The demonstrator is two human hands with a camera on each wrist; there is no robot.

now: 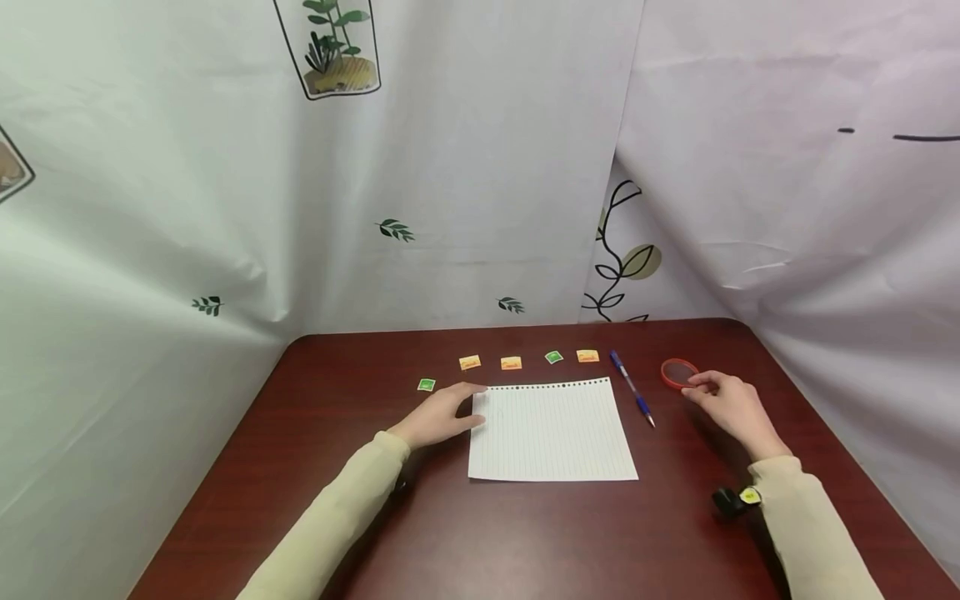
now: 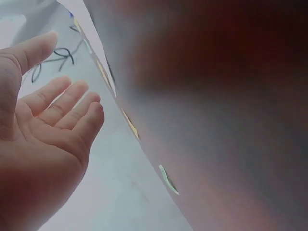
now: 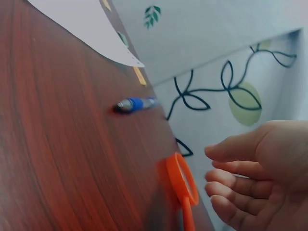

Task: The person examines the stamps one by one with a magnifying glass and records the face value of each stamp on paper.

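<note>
A sheet of lined paper (image 1: 551,433) with a punched top edge lies flat on the table. My left hand (image 1: 442,414) is at its left edge, fingers extended and thumb apart; nothing is held in the left wrist view. To the right, a magnifying glass (image 3: 179,178) with an orange-red rim and handle lies on the table. My right hand (image 1: 731,408) is right beside it, fingers loosely bent. The right wrist view shows a gap between these fingers (image 3: 231,153) and the magnifying glass. Between paper and magnifying glass lies a blue pen (image 1: 633,390), its tip toward me.
Behind the paper lie small orange-and-white pieces (image 1: 511,363) and two green ones (image 1: 553,357), spread in a loose row. The dark red-brown table (image 1: 480,542) ends at a hanging white cloth (image 1: 465,167) printed with plants. A black wrist device (image 1: 727,502) sits at the right cuff.
</note>
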